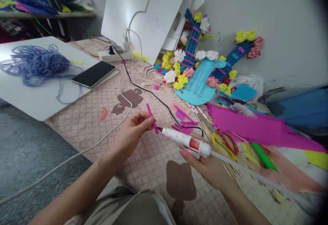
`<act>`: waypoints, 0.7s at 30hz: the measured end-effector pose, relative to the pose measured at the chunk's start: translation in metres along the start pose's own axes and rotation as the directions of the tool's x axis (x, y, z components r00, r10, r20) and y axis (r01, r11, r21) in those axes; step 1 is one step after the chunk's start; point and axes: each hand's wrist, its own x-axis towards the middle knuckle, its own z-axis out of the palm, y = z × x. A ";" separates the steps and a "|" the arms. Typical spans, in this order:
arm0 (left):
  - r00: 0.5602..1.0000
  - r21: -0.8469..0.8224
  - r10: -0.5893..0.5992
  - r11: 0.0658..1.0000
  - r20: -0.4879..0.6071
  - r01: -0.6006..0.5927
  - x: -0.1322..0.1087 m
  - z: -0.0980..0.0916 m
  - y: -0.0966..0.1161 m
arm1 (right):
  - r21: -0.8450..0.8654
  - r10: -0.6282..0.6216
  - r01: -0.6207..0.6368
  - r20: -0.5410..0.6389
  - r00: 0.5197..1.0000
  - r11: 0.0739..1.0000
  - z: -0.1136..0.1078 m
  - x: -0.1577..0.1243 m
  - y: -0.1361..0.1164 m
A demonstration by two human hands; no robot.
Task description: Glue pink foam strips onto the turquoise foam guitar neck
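Magenta strip (149, 110); white glue gun (177, 137); pinkish-beige, grid-patterned tablecloth (147, 158).

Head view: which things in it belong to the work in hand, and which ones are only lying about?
Seem to belong:
- glue gun, held in the right hand
- glue stick, behind it
- purple strip, held in the left hand

Probably lying about:
- phone
- blue yarn, on the white board

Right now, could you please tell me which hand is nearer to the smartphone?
Left: the left hand is right of the smartphone, on its near side; the right hand is farther right.
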 end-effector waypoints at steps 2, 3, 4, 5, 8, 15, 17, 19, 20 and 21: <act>1.000 0.003 0.000 1.000 0.007 0.000 0.000 0.000 -0.001 | -0.009 -0.002 0.002 -0.008 1.000 1.000 0.001 0.001 0.001; 1.000 0.007 0.000 1.000 0.010 0.000 0.000 0.000 -0.001 | -0.009 0.000 0.000 -0.006 1.000 1.000 0.001 0.001 0.002; 1.000 0.012 0.001 1.000 0.011 -0.001 0.000 0.000 -0.001 | -0.010 0.002 -0.002 -0.004 1.000 1.000 0.002 0.001 0.003; 1.000 0.017 0.001 1.000 0.009 -0.001 0.000 0.000 -0.001 | -0.012 0.001 -0.002 -0.005 1.000 1.000 0.003 0.001 0.004; 1.000 0.032 0.000 0.999 0.007 0.000 0.000 0.000 -0.001 | -0.016 -0.002 0.002 -0.003 1.000 1.000 0.004 0.001 0.005; 1.000 0.012 -0.002 1.000 0.005 0.002 0.000 0.001 0.002 | -0.040 0.003 -0.003 -0.001 1.000 0.999 0.001 -0.003 0.005; 1.000 0.016 -0.001 1.000 0.016 0.000 0.000 0.001 0.002 | -0.034 0.003 -0.003 -0.003 1.000 0.999 0.001 -0.003 0.004; 1.000 0.023 0.002 1.000 0.023 -0.003 0.000 0.000 0.001 | -0.023 0.008 -0.009 -0.005 1.000 1.000 0.001 -0.002 0.004; 1.000 0.026 0.002 1.000 0.025 -0.003 0.000 0.000 0.000 | -0.018 0.015 -0.015 -0.006 1.000 1.000 0.001 -0.002 0.004; 1.000 0.028 -0.001 1.000 0.027 0.000 0.001 0.000 -0.001 | -0.011 0.024 -0.024 -0.007 1.000 1.000 0.001 -0.002 0.005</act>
